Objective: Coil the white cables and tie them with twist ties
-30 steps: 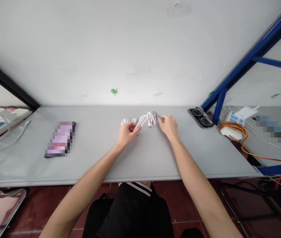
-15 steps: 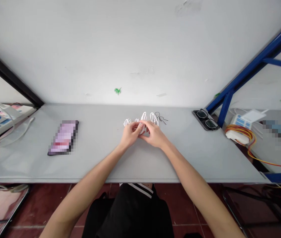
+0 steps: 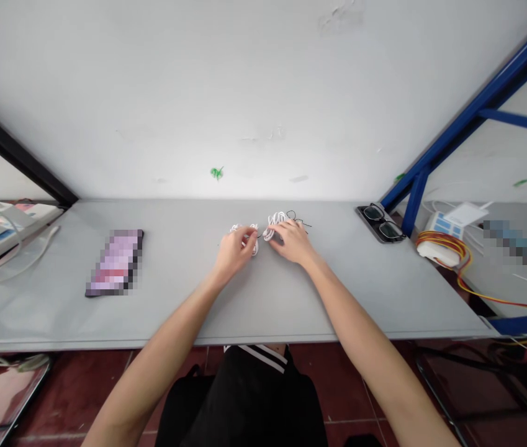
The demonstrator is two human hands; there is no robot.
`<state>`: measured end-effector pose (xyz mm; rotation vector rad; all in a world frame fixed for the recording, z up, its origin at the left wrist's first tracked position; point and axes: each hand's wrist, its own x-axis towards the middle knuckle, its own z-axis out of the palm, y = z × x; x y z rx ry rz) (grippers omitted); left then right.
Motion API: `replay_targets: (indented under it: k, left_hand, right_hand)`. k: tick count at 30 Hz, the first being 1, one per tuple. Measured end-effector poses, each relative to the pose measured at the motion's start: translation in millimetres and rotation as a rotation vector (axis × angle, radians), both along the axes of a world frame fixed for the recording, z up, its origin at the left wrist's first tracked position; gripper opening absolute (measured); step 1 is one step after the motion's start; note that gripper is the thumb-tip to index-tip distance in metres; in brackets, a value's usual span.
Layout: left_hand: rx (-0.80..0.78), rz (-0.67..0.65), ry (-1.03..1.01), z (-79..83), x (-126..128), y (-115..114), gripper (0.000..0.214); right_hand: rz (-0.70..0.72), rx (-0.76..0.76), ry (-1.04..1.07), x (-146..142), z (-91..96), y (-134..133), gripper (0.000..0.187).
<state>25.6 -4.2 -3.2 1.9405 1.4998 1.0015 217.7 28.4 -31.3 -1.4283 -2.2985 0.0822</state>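
White cable coils lie midway along the gray tabletop (image 3: 189,298), nearer its far edge than its front one. The right hand (image 3: 290,241) has its fingertips on one white coil (image 3: 277,217) (thin black wire (image 3: 295,218) lies just beside it); the left hand (image 3: 236,249), thumb and fingertips drawn together, is at another coil (image 3: 256,247). I cannot tell whether either grips. Eyeglasses (image 3: 390,231) rest near the far right corner.

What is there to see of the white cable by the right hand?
The white cable is thin, gathered in several narrow loops, and looks plastic-coated. It sits on or just above the gray table, partly hidden by the right hand, which appears to touch it. Its ends can't be made out.
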Motion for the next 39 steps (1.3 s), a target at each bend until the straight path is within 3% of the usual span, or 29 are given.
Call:
replay_targets:
  k: [13, 19, 24, 29, 39]
  left_hand:
    - [0.002, 0.034, 0.048, -1.3, -4, 1, 0.024]
    - [0.042, 0.004, 0.328, -9.7, -5, 3, 0.021]
    - [0.131, 0.025, 0.598, -15.7, 3, -4, 0.034]
    - [0.159, 0.096, 0.759, -16.9, 8, -7, 0.043]
    - [0.187, 0.172, 0.735, -19.2, 9, 0, 0.023]
  right_hand:
    - [-0.11, 0.025, -0.062, 5, -2.9, -6, 0.031]
    - [-0.121, 0.014, -0.044, 5, -2.2, -8, 0.032]
    - [-0.127, 0.019, 0.126, 0, 6.5, -15, 0.026]
    - [-0.025, -0.089, 0.358, -10, 14.6, -24, 0.019]
    - [-0.05, -0.141, 0.523, -14, 12.7, -24, 0.019]
